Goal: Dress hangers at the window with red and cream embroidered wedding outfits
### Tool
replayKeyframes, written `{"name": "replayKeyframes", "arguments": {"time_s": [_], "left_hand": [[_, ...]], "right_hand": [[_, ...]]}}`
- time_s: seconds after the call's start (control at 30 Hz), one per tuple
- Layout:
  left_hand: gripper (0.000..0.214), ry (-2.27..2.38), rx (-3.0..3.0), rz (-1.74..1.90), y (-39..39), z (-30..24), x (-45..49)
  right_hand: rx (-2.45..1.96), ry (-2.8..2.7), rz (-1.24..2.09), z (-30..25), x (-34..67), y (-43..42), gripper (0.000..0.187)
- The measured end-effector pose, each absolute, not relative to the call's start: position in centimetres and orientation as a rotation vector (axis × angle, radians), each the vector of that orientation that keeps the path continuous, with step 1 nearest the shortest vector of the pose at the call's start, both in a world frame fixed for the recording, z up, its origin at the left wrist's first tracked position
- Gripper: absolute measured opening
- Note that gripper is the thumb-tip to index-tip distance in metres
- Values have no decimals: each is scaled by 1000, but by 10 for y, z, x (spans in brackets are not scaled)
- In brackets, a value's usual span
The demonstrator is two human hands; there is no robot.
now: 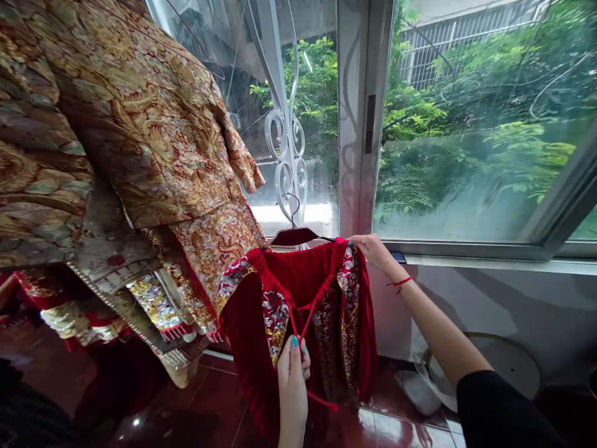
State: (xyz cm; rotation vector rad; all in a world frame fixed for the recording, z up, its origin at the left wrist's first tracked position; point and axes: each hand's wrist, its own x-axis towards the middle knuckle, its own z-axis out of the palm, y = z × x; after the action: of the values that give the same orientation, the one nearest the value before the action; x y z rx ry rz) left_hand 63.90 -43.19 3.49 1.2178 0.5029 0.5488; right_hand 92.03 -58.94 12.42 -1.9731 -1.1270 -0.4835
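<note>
Your left hand (293,379) pinches a red cord (295,320) on the front of a red velvet garment (298,267) with sequinned trim, well apart from your right hand (373,252), which grips the garment's top edge beside a dark hanger (293,236). The garment hangs before a window (466,124), just beside gold brocade robes (149,124), above a red tiled floor (205,398).

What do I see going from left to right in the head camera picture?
Gold embroidered robe → left hand → right hand → green leaves outside the window
</note>
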Motion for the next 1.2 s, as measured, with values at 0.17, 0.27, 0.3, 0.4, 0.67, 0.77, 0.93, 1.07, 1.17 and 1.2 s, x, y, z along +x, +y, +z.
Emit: {"name": "replayKeyframes", "arguments": {"time_s": [0.17, 0.27, 0.3, 0.4, 0.67, 0.77, 0.93, 1.07, 1.17, 1.2], "left_hand": [[58, 442, 1200, 440, -450, 30, 644], [61, 442, 1166, 408, -453, 29, 642], [61, 445, 1157, 409, -454, 29, 640], [61, 424, 1147, 384, -456, 31, 634], [59, 400, 1173, 332, -451, 47, 615], [62, 412, 1201, 308, -448, 46, 612], [62, 396, 1213, 263, -443, 39, 610], [62, 372, 1221, 164, -437, 39, 608], [63, 368, 1230, 165, -435, 40, 608], [62, 362, 1233, 170, -435, 39, 608]], "right_hand": [[-1943, -1074, -463, 126, 923, -594, 32], [-1842, -944, -446, 109, 908, -588, 33], [-1817, -919, -448, 102, 900, -586, 35], [-1826, -882, -513, 86, 879, -576, 43], [-1871, -786, -549, 92, 883, -571, 33], [-1864, -773, -466, 105, 899, -576, 30], [-1866, -956, -29, 131, 919, -582, 33], [-1915, -1040, -27, 137, 894, -584, 36], [-1849, -697, -504, 115, 839, -581, 35], [-1792, -559, -557, 104, 819, -578, 34]]}}
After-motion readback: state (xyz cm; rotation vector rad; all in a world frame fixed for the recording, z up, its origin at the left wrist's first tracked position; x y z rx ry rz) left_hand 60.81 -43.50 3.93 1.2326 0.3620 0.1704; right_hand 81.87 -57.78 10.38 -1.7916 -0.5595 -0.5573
